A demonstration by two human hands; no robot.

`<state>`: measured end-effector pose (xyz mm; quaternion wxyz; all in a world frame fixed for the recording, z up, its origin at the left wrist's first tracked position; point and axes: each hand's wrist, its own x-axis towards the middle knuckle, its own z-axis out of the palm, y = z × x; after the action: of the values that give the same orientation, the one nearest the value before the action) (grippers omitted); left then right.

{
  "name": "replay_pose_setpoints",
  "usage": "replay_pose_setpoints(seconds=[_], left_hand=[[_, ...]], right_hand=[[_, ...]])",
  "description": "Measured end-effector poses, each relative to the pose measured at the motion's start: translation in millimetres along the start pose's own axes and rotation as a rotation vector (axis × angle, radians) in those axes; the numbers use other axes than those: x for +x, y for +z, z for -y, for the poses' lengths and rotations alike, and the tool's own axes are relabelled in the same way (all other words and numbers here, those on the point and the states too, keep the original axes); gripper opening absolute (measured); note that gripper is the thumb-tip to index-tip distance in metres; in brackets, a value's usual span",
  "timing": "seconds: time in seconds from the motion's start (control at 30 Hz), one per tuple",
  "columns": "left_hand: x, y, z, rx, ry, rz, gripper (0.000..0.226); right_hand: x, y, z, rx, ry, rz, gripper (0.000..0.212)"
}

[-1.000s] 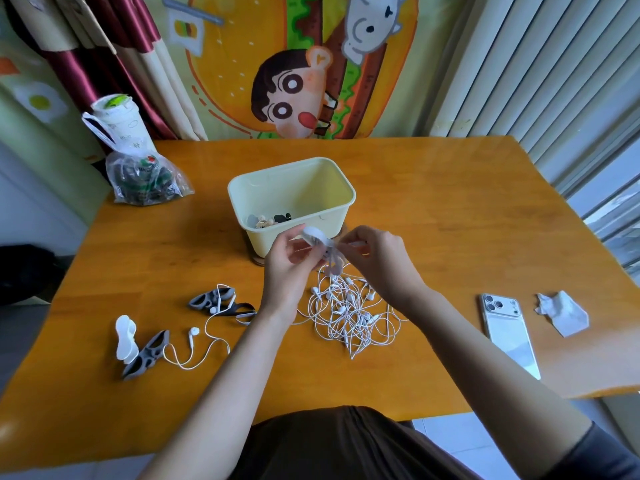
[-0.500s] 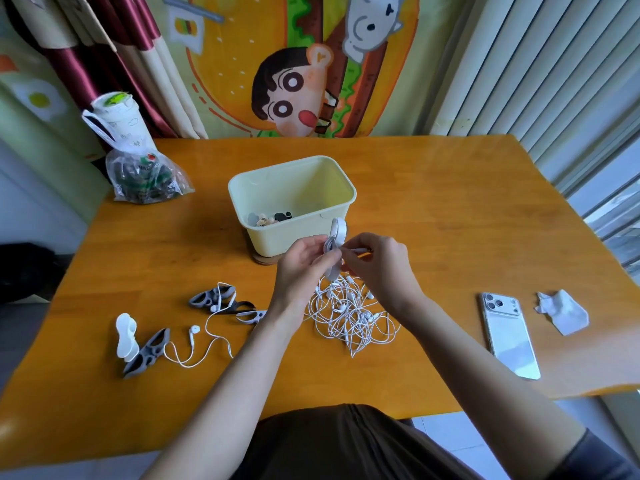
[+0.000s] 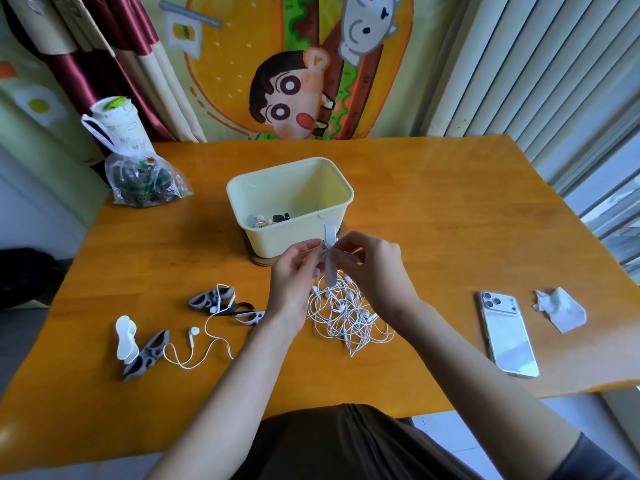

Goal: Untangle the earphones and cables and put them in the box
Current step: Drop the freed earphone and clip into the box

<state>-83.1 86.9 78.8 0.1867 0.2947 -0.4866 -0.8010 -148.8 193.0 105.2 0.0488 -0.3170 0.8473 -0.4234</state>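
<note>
Head view: hard to tell what the small dark and pale bits low inside the box point(image 3: 273, 237) are; both forearms cut off by the lower edge. Left hand point(image 3: 294, 271) and right hand point(image 3: 374, 268) curled, fingertips pinching an upright white strip point(image 3: 328, 233) between them, just in front of the box. Beneath, on the counter point(image 3: 450, 220), a dense white tangle of earphones point(image 3: 349, 313), cords looped over one another, buds scattered through.

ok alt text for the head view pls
The left hand and right hand pinch an upright white clip over a tangle of white earphones on a table, in front of a cream box. More clips and one earphone lie left, a phone right.
</note>
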Motion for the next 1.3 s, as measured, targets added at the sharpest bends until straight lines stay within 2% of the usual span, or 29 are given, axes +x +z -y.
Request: replay_pose_setpoints(seconds=[0.2,0.37,0.53,0.67,0.8,0.97,1.03,1.17,1.2,1.3], left_hand=[[-1,3,-8,-0.122,-0.089,0.027,0.013],[-4,4,-12,-0.128,-0.115,0.065,0.018],[-4,5,-12,-0.072,-0.11,0.055,0.012],[-3,4,-12,-0.094,-0.112,0.049,0.018],[-5,7,-14,-0.047,-0.037,0.086,0.023],[-4,9,-16,-0.037,-0.03,0.124,0.022],[-2,8,-15,-0.095,-0.07,0.113,0.02],[1,3,-11,-0.184,-0.136,0.102,0.018],[2,2,-11,-0.201,-0.152,0.081,0.019],[5,-3,-8,-0.155,-0.166,-0.057,0.012]], right_hand=[[1,-3,-1,0.131,0.094,-0.053,0.004],[2,-5,-2,0.17,0.139,-0.023,0.003],[-1,-7,1,0.16,0.107,0.008,0.002],[-2,-5,1,0.132,0.091,-0.01,0.001],[-3,-4,-1,0.139,0.076,-0.041,0.006],[2,-3,2,0.274,0.133,-0.075,0.008],[4,-3,2,0.286,0.164,-0.061,0.012],[9,-4,-9,0.404,0.259,0.082,0.011],[10,-2,-14,0.331,0.257,0.093,0.012],[6,5,-23,-0.108,0.153,-0.008,0.023]])
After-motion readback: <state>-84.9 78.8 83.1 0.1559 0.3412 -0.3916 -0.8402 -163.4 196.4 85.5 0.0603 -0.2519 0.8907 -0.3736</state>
